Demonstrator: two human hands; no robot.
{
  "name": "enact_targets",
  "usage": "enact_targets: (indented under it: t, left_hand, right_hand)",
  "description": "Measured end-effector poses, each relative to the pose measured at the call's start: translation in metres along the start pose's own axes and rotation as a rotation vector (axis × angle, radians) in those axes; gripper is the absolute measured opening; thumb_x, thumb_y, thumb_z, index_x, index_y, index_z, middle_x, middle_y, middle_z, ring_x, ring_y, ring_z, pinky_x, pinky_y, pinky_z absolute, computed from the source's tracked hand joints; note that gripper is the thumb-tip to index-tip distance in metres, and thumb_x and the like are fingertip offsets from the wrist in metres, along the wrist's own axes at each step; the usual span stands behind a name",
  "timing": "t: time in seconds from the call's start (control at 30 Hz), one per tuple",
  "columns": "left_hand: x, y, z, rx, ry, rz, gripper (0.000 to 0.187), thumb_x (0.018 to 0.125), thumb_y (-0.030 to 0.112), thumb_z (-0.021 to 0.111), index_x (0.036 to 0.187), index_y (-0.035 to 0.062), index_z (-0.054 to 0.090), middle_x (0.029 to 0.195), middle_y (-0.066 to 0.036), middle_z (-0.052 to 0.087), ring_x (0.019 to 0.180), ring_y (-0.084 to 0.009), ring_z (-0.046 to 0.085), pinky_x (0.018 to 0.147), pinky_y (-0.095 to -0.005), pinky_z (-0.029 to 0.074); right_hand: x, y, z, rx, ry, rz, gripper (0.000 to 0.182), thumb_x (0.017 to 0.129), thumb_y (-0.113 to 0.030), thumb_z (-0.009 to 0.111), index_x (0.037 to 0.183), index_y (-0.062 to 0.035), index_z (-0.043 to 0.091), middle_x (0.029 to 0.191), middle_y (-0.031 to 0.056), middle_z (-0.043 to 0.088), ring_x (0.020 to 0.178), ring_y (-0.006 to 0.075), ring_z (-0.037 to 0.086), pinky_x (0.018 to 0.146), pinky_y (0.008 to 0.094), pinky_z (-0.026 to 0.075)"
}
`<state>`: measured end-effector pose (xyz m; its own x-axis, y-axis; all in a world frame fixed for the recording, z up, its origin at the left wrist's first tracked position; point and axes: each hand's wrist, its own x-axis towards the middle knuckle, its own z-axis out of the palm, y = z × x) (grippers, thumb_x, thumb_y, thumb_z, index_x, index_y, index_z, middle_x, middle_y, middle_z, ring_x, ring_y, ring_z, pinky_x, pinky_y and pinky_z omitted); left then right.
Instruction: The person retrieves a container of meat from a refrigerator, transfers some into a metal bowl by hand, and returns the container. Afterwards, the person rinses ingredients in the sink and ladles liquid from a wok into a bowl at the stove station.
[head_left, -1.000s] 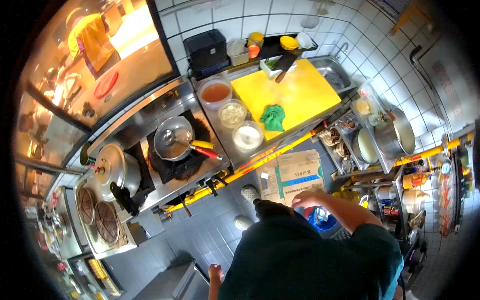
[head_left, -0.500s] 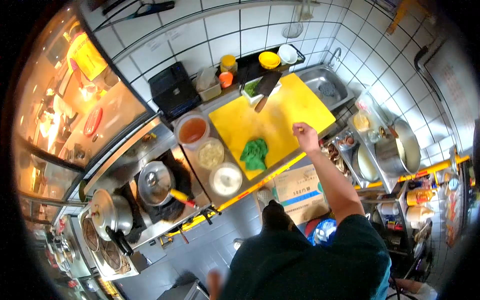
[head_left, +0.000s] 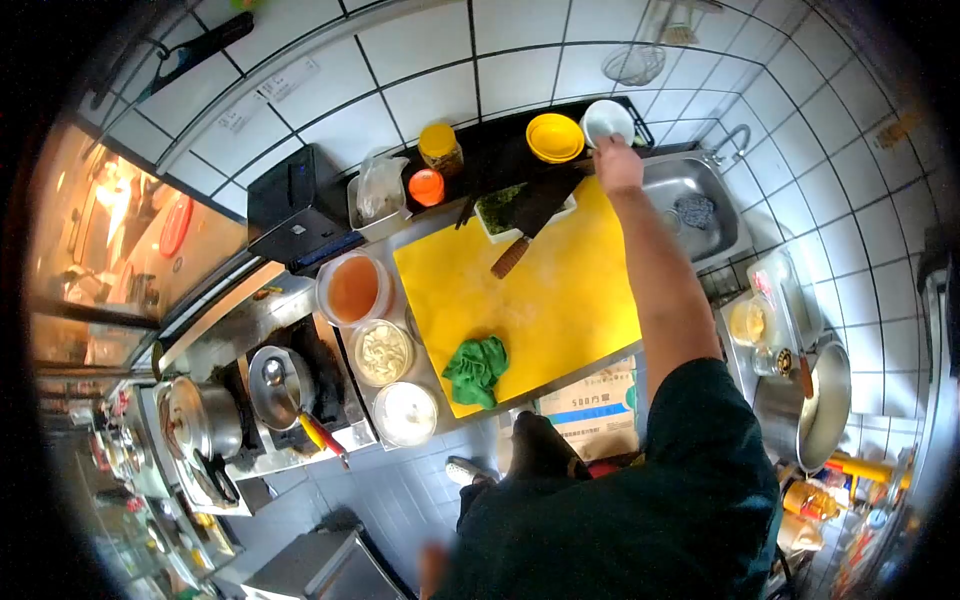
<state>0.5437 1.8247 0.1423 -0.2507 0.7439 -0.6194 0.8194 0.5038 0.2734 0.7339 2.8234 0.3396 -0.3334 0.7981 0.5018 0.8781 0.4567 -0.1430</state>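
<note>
My right hand (head_left: 617,165) reaches to the back shelf, its fingers closed on the near rim of a white bowl (head_left: 607,122). Left of that bowl stand stacked yellow bowls (head_left: 555,137). A cleaver (head_left: 541,217) rests across a white tray of chopped greens (head_left: 497,208) at the back of the yellow cutting board (head_left: 560,310). On the board's front left corner lies a crumpled green cloth (head_left: 476,372). My left hand (head_left: 433,568) hangs low at the bottom edge, blurred, its fingers unreadable.
Left of the board are tubs of orange liquid (head_left: 353,289), pale pieces (head_left: 382,352) and white contents (head_left: 404,414). A pan (head_left: 281,388) and pot (head_left: 203,415) sit on the stove. The sink (head_left: 690,205) is at the right; a large pot (head_left: 826,405) stands nearer.
My right hand has moved from above the board's right front edge to the back shelf and taken hold of the white bowl. The camera view has shifted.
</note>
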Motion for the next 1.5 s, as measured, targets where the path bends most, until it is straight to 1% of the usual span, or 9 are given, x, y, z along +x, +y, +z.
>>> enact_targets:
  t: [0.07,0.23,0.3,0.37,0.4,0.57,1.0,1.33,1.5]
  left_hand:
    - [-0.001,0.011,-0.003,0.075,0.332,0.240,0.028,0.098,0.021,0.056,0.121,0.0063,0.062,0.122,-0.015,0.063,0.115,-0.0296,0.060,0.098,-0.0481,0.048]
    - [0.016,0.035,-0.058,-0.546,-0.211,-0.671,0.040,0.104,0.039,0.048,0.131,0.0128,0.061,0.119,-0.004,0.067,0.104,-0.0210,0.065,0.086,-0.0399,0.053]
    - [0.023,-0.013,-0.001,0.388,0.207,0.242,0.030,0.100,0.034,0.055,0.114,0.0093,0.066,0.100,-0.005,0.068,0.090,-0.0252,0.066,0.075,-0.0425,0.054]
    - [0.025,0.008,0.011,-0.417,-0.205,-0.480,0.020,0.093,0.026,0.063,0.099,0.0070,0.064,0.098,-0.010,0.070,0.087,-0.0285,0.068,0.072,-0.0437,0.056]
    - [0.015,0.015,0.025,0.196,-0.053,-0.170,0.027,0.100,0.019,0.053,0.120,0.0034,0.061,0.111,-0.015,0.064,0.098,-0.0273,0.063,0.084,-0.0407,0.053]
    - [0.036,0.040,0.028,-0.698,0.067,-0.525,0.022,0.096,0.021,0.056,0.110,0.0051,0.063,0.101,-0.014,0.063,0.091,-0.0281,0.063,0.077,-0.0443,0.053]
    - [-0.018,0.013,0.059,-0.432,0.395,-0.431,0.020,0.096,0.022,0.057,0.106,0.0061,0.062,0.092,-0.012,0.060,0.075,-0.0300,0.060,0.063,-0.0453,0.050]
    - [-0.079,-0.043,0.009,-0.814,0.397,-0.618,0.037,0.089,0.029,0.066,0.115,0.0016,0.066,0.103,-0.023,0.072,0.097,-0.0407,0.070,0.088,-0.0478,0.055]
    - [-0.098,-0.058,-0.086,-1.032,0.623,-0.153,0.059,0.085,0.018,0.077,0.138,0.0057,0.054,0.137,-0.019,0.059,0.123,-0.0351,0.061,0.099,-0.0445,0.052]
  right_hand:
    - [0.006,0.016,0.012,-0.078,-0.030,-0.060,0.020,0.088,-0.014,0.062,0.107,-0.0122,0.067,0.109,0.0121,0.069,0.091,0.0337,0.070,0.075,0.0459,0.059]
    - [-0.037,-0.011,-0.087,0.025,0.119,-0.217,0.012,0.090,-0.010,0.061,0.099,-0.0099,0.069,0.101,0.0118,0.068,0.085,0.0338,0.070,0.070,0.0440,0.060]
    - [-0.085,-0.016,-0.108,0.073,0.015,-0.303,0.011,0.089,-0.011,0.063,0.099,-0.0099,0.068,0.099,0.0115,0.067,0.083,0.0339,0.069,0.069,0.0447,0.060]
    - [-0.145,-0.025,-0.114,0.137,-0.180,-0.356,0.012,0.089,-0.013,0.063,0.100,-0.0097,0.069,0.099,0.0112,0.067,0.082,0.0329,0.069,0.070,0.0447,0.060]
    - [-0.178,-0.023,-0.105,0.055,-0.362,-0.360,0.013,0.090,-0.013,0.063,0.101,-0.0093,0.069,0.099,0.0111,0.067,0.083,0.0327,0.069,0.071,0.0442,0.060]
    - [-0.245,-0.034,-0.081,0.080,-0.499,-0.412,0.024,0.091,-0.019,0.065,0.111,-0.0075,0.069,0.103,0.0101,0.066,0.090,0.0316,0.068,0.074,0.0409,0.060]
    - [-0.318,-0.233,-0.054,0.501,-0.690,-0.203,0.016,0.092,-0.020,0.064,0.098,-0.0065,0.071,0.091,0.0191,0.067,0.086,0.0389,0.067,0.075,0.0492,0.053]
    - [-0.361,-0.347,-0.247,1.158,-1.260,0.182,0.021,0.085,-0.016,0.049,0.091,0.0032,0.057,0.092,0.0041,0.062,0.089,0.0130,0.055,0.079,0.0285,0.047]
    - [-0.453,-0.469,-0.297,1.499,-1.516,-0.184,0.016,0.087,-0.014,0.050,0.088,0.0002,0.056,0.101,0.0085,0.066,0.090,0.0153,0.059,0.082,0.0288,0.048]
